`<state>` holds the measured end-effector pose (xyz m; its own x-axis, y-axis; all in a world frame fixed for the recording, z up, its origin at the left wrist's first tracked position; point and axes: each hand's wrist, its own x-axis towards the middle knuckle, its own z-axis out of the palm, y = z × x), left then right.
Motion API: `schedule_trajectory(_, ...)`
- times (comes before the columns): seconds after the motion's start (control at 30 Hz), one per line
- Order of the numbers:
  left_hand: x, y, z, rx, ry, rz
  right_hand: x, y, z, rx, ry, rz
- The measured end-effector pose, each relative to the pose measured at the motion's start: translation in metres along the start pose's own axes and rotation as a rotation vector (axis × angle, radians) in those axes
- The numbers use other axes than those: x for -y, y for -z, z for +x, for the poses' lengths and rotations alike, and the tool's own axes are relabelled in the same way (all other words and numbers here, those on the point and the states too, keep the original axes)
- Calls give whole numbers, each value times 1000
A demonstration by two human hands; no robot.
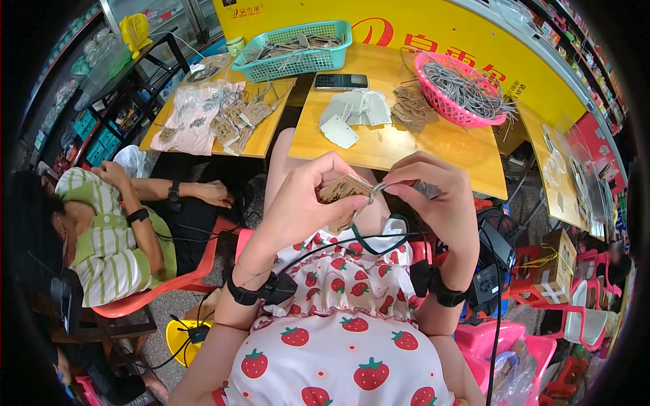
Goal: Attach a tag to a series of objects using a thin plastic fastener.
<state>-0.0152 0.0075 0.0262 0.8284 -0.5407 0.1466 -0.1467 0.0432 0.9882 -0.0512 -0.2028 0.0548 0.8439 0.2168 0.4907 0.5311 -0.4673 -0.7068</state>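
Large red characters (pixel 421 43) on yellow panel (pixel 301 15); dark print (pixel 336 192) on brown tag (pixel 351 183), too small to read.

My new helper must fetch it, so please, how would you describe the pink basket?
Find the yellow panel, then the middle wooden table before it. At its far right side is the pink basket, heaped with grey cords; it is rounded, unlike the rectangular turquoise basket.

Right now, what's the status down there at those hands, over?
Left hand holding brown cardboard tags; right hand pinching grey cord at their edge. Black cable crossing below both hands.
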Motion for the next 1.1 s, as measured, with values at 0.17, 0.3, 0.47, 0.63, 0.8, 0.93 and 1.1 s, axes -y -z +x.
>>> schedule_trajectory(0.17,-4,3,0,144,30,-33,-1,11,-2,-90,18,-18)
schedule_trajectory(0.3,-5,4,-2,324,66,-124,-2,13,-3,-94,41,29)
schedule_trajectory(0.47,0,18,1,531,54,87,-11,12,-2,-119,48,119)
schedule_trajectory(0.63,7,16,-3,601,-35,-98,-21,1,0,-138,-45,344)
schedule_trajectory(0.8,3,-5,0,112,-347,-462,-14,-13,1,-99,-188,549)
schedule_trajectory(0.93,5,-9,3,-136,-394,10,2,-15,1,-142,-165,420)
schedule_trajectory(1.1,12,-14,5,-218,-485,402,15,-22,-2,-207,-147,305)
